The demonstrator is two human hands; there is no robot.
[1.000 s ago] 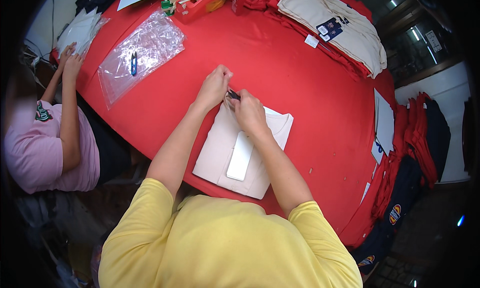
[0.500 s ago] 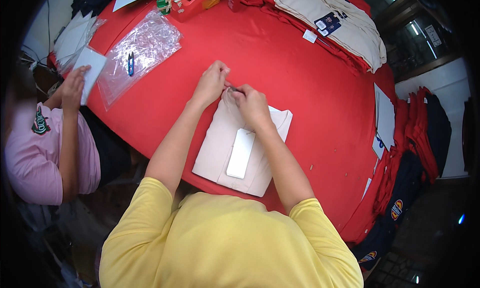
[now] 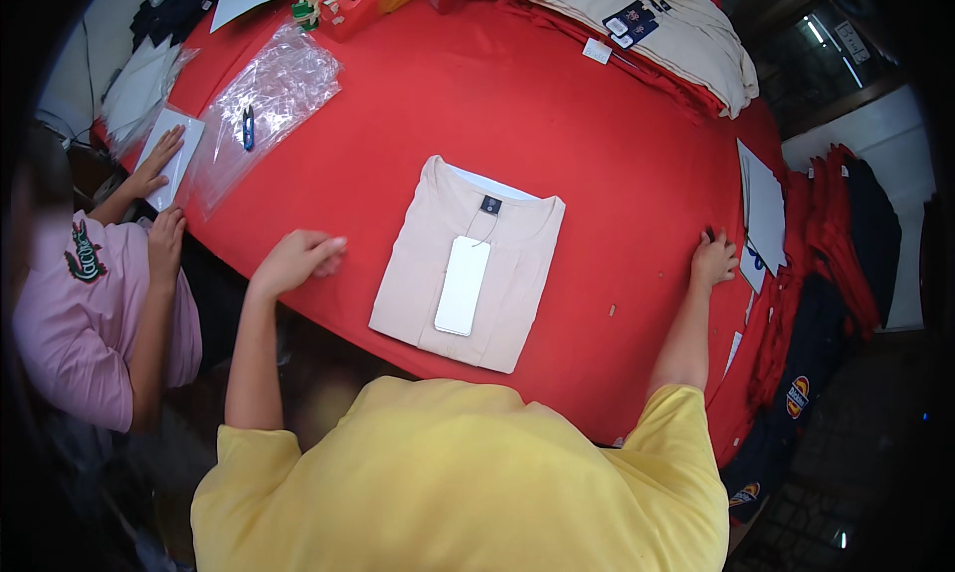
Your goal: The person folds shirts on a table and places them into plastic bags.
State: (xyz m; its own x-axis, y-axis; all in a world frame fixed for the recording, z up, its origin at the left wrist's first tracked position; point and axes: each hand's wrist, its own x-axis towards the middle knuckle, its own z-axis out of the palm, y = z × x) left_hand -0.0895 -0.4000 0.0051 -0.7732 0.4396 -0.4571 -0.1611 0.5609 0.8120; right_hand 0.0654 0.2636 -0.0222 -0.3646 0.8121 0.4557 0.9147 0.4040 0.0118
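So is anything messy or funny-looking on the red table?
Nothing is spilled or torn. The folded beige shirt lies flat, turned a little askew to the table edge, with its white tag on top. One tiny speck sits on the red cloth beside it. Both hands rest away from the shirt.

Both arms are spread wide of the folded beige shirt (image 3: 468, 264). The left hand (image 3: 296, 260) is held loosely curled; the right hand (image 3: 713, 260) is closed around something small and dark.
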